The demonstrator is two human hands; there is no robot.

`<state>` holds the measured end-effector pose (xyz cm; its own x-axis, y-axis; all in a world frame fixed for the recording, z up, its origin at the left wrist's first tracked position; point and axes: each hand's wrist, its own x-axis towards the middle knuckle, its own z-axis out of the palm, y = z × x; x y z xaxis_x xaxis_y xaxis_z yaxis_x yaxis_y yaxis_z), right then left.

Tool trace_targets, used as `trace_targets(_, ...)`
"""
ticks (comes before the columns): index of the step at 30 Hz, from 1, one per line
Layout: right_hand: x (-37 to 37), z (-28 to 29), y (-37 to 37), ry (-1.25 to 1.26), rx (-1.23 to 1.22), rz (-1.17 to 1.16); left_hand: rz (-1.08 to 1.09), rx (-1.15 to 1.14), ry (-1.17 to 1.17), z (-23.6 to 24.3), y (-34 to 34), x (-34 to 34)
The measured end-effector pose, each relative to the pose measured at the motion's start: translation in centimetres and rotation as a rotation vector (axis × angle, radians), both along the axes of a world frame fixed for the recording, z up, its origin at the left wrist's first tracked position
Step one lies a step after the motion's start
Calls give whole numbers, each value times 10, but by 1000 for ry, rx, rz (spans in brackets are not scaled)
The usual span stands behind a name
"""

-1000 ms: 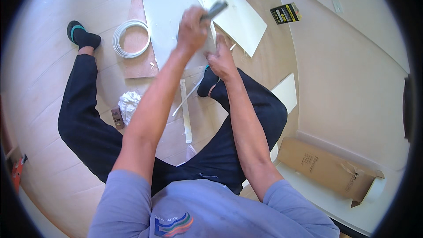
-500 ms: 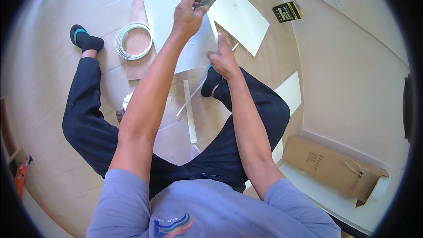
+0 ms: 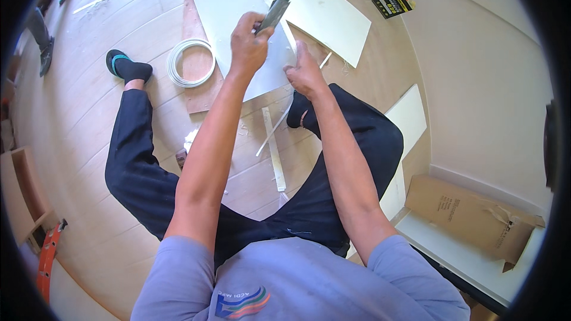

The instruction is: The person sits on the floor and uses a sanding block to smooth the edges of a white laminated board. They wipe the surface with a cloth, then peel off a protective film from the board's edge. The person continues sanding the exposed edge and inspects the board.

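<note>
A grey, rectangular block-shaped tool (image 3: 273,15) is gripped in my left hand (image 3: 248,44), held over the long edge of a white panel (image 3: 221,12); its exact kind is unclear. My right hand (image 3: 307,72) is closed on that panel's right edge near its near corner, thumb upward. The panel slants away from me between my outstretched legs, its near end by my right foot. Whether the tool touches the edge is hard to make out. Shavings and thin offcuts are scattered on the floor below the panel.
A coil of white edging strip (image 3: 173,66) rests on a brown board (image 3: 198,106). Another white panel (image 3: 330,15) lies beyond my right hand. A pale strip (image 3: 273,148) lies between my legs. A cardboard box (image 3: 464,208) is at right; another person's leg (image 3: 41,30) shows far left.
My left hand has drawn the grey tool back toward me along the panel's edge. The right hand keeps its hold. The view has shifted left, bringing another person's legs into sight.
</note>
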<state>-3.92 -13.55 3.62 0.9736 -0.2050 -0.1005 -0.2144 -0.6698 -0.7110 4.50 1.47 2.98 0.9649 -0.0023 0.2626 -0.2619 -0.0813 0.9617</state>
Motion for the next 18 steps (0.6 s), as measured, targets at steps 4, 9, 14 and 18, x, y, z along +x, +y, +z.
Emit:
trace_targets(4,1,22,10,79,-65,4,49,132,-137,-6,-19,-1)
trace_targets(9,2,4,-1,26,16,4,-75,23,134,-21,2,-48)
trace_targets(14,4,9,5,7,56,16,-579,-1151,525,-12,26,-16)
trace_targets(18,4,-6,-11,-32,86,-3,-753,-1476,550,-8,42,-26)
